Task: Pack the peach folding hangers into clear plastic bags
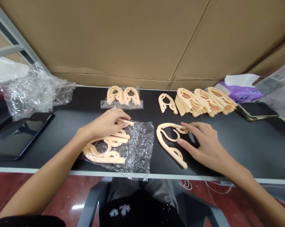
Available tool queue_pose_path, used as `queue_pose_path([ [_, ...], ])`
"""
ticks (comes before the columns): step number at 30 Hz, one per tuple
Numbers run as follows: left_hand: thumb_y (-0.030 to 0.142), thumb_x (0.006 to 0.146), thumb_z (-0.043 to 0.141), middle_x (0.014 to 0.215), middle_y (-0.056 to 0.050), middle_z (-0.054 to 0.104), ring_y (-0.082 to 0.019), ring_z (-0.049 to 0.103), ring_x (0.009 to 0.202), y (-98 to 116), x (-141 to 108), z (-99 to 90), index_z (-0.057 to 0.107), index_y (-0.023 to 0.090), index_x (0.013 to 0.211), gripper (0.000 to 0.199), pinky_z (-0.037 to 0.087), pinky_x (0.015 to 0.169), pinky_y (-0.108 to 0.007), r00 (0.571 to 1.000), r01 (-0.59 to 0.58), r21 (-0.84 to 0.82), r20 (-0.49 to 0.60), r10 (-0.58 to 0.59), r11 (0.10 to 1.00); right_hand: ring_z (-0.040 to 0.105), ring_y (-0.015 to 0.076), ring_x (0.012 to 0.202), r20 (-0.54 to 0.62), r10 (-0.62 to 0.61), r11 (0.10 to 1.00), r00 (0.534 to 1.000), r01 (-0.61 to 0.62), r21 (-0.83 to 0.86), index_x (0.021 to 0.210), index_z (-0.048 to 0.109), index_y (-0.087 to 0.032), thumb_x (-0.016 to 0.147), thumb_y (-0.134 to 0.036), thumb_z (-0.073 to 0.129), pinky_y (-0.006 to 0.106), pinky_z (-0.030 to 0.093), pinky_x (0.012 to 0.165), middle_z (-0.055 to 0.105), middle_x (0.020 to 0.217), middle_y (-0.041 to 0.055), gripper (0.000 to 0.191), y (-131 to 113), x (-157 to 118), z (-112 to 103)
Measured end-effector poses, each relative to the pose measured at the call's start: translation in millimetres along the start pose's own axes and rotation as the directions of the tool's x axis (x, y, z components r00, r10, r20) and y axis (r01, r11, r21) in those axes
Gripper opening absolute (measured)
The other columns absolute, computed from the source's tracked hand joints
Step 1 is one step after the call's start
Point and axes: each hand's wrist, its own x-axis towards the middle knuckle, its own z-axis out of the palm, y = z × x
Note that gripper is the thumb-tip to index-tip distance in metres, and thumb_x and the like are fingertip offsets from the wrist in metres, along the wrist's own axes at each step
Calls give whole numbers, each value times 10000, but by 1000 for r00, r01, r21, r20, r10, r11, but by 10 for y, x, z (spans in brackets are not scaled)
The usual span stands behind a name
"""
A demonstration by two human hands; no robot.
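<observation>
My left hand is closed around a cream plastic folding hanger; only the hanger's end shows past the fingers. Under that hand lies a clear plastic bag with a folded hanger in its left part. Whether the held piece is inside the bag, I cannot tell. My right hand grips another folding hanger that lies on the table, thumb at its hook and index finger on its upper arm. Behind it are a single folded hanger and stacked hangers.
A bagged pair of hangers lies at the back. Crumpled clear bags and a dark phone are on the left. On the right are a purple tissue pack and another phone. A cardboard wall borders the black table.
</observation>
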Motion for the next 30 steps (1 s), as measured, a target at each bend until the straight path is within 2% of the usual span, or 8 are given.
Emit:
queue_pose_path([
  [2, 411, 961, 552, 1190, -75, 705, -235, 638, 1114, -3, 2, 9, 710, 198, 1166, 336, 486, 979, -376, 1000, -4, 14, -6, 4, 1000, 565, 383, 1207, 1, 14, 1000, 1000, -14, -5, 1312, 641, -197, 929, -675, 475, 612, 456, 1015, 622, 1231, 182, 635, -46, -85, -12],
  [4, 398, 964, 551, 1183, -74, 701, -233, 631, 1112, -12, 5, 18, 711, 200, 1171, 329, 482, 973, -375, 1000, -10, 25, -10, 11, 1000, 522, 406, 1281, 17, 5, 1000, 1000, -5, 5, 1335, 624, -201, 905, -696, 503, 635, 440, 1046, 574, 1334, 203, 668, -107, -164, -16],
  [7, 400, 969, 550, 1186, -72, 697, -231, 622, 1117, -29, 11, 28, 711, 204, 1176, 327, 481, 964, -371, 1000, -11, 29, -9, 12, 1000, 399, 430, 1434, 99, -41, 999, 994, 38, 33, 1488, 468, -220, 839, -728, 593, 655, 409, 1099, 447, 1540, 213, 834, -204, -260, -19],
  [10, 425, 974, 552, 1189, -70, 695, -230, 618, 1120, -39, 12, 35, 709, 212, 1186, 339, 490, 949, -363, 1000, -8, 13, -9, 8, 1000, 367, 429, 1470, 144, -49, 998, 988, 42, 54, 1550, 357, -254, 781, -726, 674, 654, 418, 1107, 400, 1598, 192, 956, -268, -335, -46],
  [18, 420, 965, 553, 1179, -81, 711, -233, 647, 1108, -8, 11, 17, 720, 198, 1162, 341, 498, 972, -381, 1000, 5, -2, -21, -5, 1000, 660, 304, 1166, -13, -83, 986, 996, 84, 142, 1343, 554, -256, 921, -497, 638, 511, 573, 954, 690, 1273, 108, 493, -221, -368, -147],
  [22, 426, 956, 551, 1191, -86, 718, -235, 667, 1083, 14, 15, -8, 717, 191, 1178, 363, 517, 954, -379, 1000, -7, -2, 4, 7, 1000, 730, 272, 1013, -90, -81, 984, 993, 94, 152, 1295, 593, -235, 899, -474, 667, 439, 609, 872, 741, 1175, 90, 468, -176, -339, -219],
  [26, 473, 949, 553, 1223, -86, 713, -235, 676, 1079, 54, 0, -60, 712, 196, 1186, 398, 535, 935, -371, 1000, -29, -39, 2, 29, 999, 757, 268, 864, -92, 40, 976, 995, -19, 215, 1200, 644, -267, 819, -536, 731, 422, 622, 781, 777, 1048, 46, 474, -144, -359, -366],
  [30, 447, 966, 511, 1214, -70, 728, -232, 674, 1088, 82, 7, -128, 726, 214, 1165, 375, 528, 946, -371, 998, -59, -34, -13, 58, 998, 759, 270, 924, -77, 61, 936, 995, -30, 351, 1184, 640, -285, 783, -535, 767, 410, 624, 803, 775, 1095, 42, 489, -264, -348, -492],
])
